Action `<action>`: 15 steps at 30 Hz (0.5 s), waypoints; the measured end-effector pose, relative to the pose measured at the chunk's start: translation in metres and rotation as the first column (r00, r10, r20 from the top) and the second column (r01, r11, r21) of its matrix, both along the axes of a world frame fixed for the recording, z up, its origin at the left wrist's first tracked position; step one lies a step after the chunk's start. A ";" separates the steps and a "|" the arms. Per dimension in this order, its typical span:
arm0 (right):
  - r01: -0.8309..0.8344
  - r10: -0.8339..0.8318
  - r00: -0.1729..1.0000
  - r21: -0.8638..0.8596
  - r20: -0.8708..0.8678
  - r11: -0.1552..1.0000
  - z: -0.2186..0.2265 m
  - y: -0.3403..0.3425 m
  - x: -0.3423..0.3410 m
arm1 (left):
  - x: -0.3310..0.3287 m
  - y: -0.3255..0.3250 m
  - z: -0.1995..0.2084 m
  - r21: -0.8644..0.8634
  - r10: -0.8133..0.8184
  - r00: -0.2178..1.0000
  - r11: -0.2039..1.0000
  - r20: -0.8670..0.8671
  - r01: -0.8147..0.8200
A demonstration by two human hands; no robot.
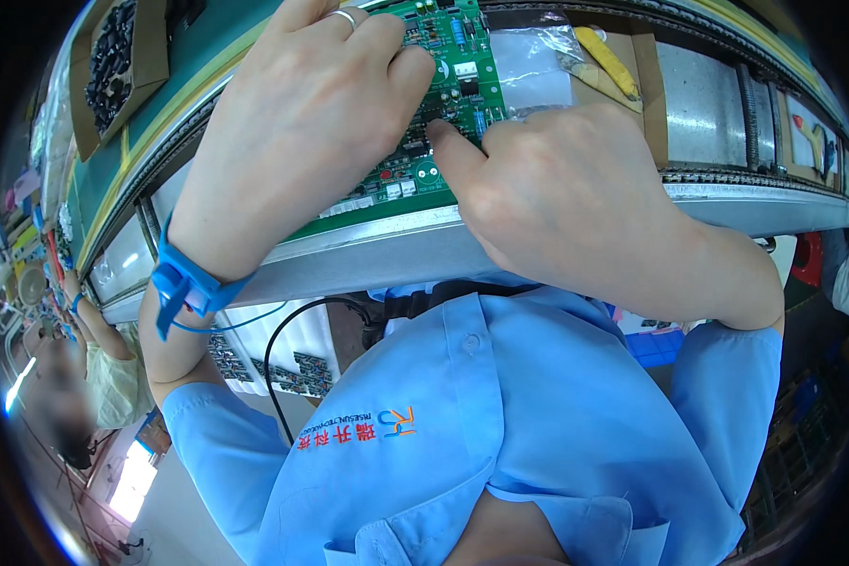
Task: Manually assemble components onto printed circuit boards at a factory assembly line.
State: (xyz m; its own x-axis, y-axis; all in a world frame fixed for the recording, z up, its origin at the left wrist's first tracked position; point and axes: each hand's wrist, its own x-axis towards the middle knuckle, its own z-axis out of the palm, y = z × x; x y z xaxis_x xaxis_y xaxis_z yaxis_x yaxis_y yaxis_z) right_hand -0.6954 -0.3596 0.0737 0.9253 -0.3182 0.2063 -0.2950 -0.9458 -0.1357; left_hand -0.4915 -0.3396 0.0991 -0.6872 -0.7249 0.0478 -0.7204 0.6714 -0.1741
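Note:
A green circuit board (490,91) lies on the conveyor in front of me, crowded with small parts, blue cylindrical ones and white connectors (466,71) among them. My left hand (316,108) is over its left side, palm down, with the fingers curled; their tips are mostly hidden behind the hand. My right hand (566,179) comes in from the right. Its index finger points down onto small dark parts near the board's middle, and the other fingers are folded under. Whether either hand holds a small part cannot be seen. A blue wrist strap (187,283) with a thin cord circles my left wrist.
A metal rail (387,247) runs along the conveyor's near side. Right of the board are a clear plastic bag (535,66), a yellow-handled tool (608,64) and a cardboard tray (649,94). A box of black parts (113,71) stands far left. Another person (113,377) is at left.

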 end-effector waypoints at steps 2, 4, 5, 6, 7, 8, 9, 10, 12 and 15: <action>-0.005 0.005 1.000 0.012 0.013 1.000 0.000 -0.001 0.000 | -0.005 0.005 0.000 -0.019 0.072 0.992 0.997 0.105 -0.071; -0.012 0.011 1.000 0.023 0.029 1.000 0.000 0.000 -0.001 | -0.005 0.004 0.002 -0.021 0.033 0.995 0.999 0.092 -0.032; -0.012 0.011 1.000 0.025 0.030 1.000 0.000 -0.001 -0.001 | -0.004 0.001 0.002 -0.029 -0.005 0.998 1.000 0.070 0.007; -0.011 0.010 0.999 0.027 0.030 1.000 -0.001 -0.002 -0.001 | -0.003 -0.002 0.002 -0.025 -0.011 0.997 1.000 0.071 0.013; -0.005 0.004 0.999 0.032 0.032 0.999 -0.002 -0.003 -0.001 | -0.002 -0.004 0.002 -0.013 -0.032 0.996 0.999 0.079 0.033; -0.011 0.010 0.999 0.020 0.036 1.000 -0.001 -0.002 -0.001 | -0.002 -0.003 0.004 -0.006 -0.047 0.995 0.999 0.090 0.048; -0.016 0.016 0.999 0.008 0.040 1.000 -0.001 -0.001 -0.001 | -0.003 -0.001 0.004 -0.006 -0.048 0.994 0.999 0.096 0.048; -0.016 0.016 0.999 0.006 0.045 1.000 0.000 -0.001 -0.001 | -0.004 0.004 0.002 -0.036 -0.002 0.995 0.999 0.097 0.006; -0.027 0.027 0.999 -0.017 0.024 0.999 -0.001 -0.001 -0.001 | -0.004 0.004 0.000 -0.061 0.034 0.995 0.998 0.095 -0.029; -0.041 0.041 0.999 0.004 0.018 0.999 0.000 -0.002 -0.002 | 0.000 0.001 -0.002 -0.042 0.028 0.999 0.999 0.022 -0.027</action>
State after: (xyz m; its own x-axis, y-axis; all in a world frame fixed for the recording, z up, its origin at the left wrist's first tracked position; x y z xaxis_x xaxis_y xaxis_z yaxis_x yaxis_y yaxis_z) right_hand -0.6972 -0.3614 0.0736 0.9337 -0.2813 0.2216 -0.2537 -0.9564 -0.1449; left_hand -0.4910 -0.3386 0.0968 -0.6680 -0.7415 0.0627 -0.7342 0.6430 -0.2180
